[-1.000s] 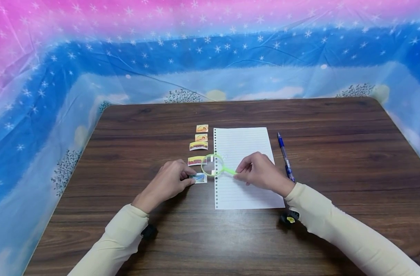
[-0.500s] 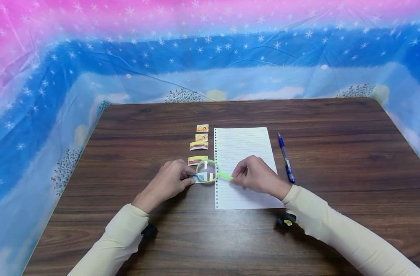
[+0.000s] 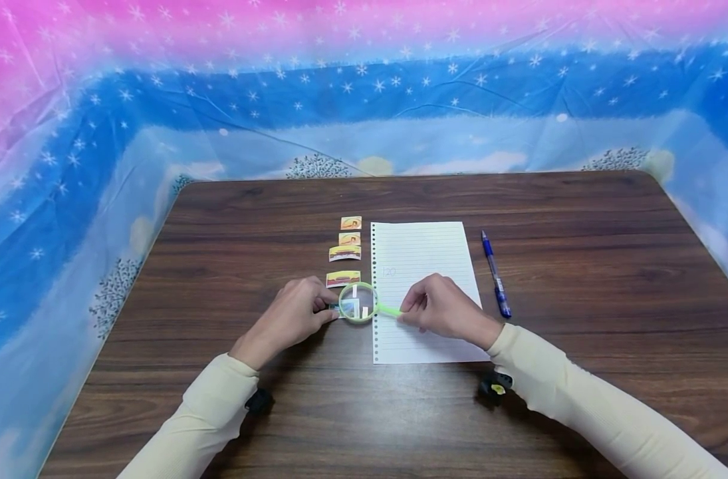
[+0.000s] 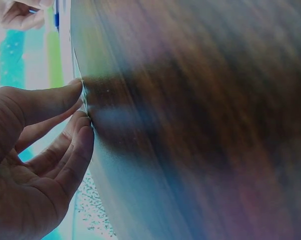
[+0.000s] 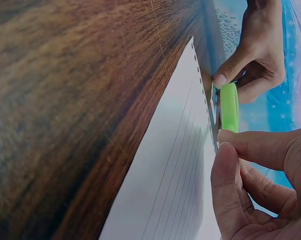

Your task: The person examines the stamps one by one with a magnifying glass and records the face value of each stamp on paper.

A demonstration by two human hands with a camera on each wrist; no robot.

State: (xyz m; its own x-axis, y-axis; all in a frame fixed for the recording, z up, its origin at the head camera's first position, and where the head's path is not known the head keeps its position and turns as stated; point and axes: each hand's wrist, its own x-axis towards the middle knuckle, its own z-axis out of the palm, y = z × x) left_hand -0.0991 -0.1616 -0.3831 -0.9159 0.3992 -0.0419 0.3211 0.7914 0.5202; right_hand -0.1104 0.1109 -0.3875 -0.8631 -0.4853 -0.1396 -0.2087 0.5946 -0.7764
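Between the thumb and fingertips of my left hand (image 3: 290,314), the left end of a small blue stamp (image 3: 347,309) is pinched at the table. My right hand (image 3: 440,307) pinches the handle of a green magnifying glass (image 3: 390,311). Its round lens lies over the stamp in the head view, its rim close to the left fingertips. In the right wrist view the green rim (image 5: 229,106) appears edge-on, low above the paper's edge. The left wrist view has the fingertips (image 4: 80,125) at table level, the stamp seen nearly edge-on.
Two yellow-and-red stamps (image 3: 343,279) and two orange ones (image 3: 350,223) line up behind the blue stamp. Lined loose-leaf paper (image 3: 423,246) with "120" written on it lies under the right hand. A blue pen (image 3: 496,273) lies right of the paper.
The magnifying glass has moved left and slightly nearer, from the paper's edge to over the blue stamp, uncovering the written number. My left hand has stayed in place.
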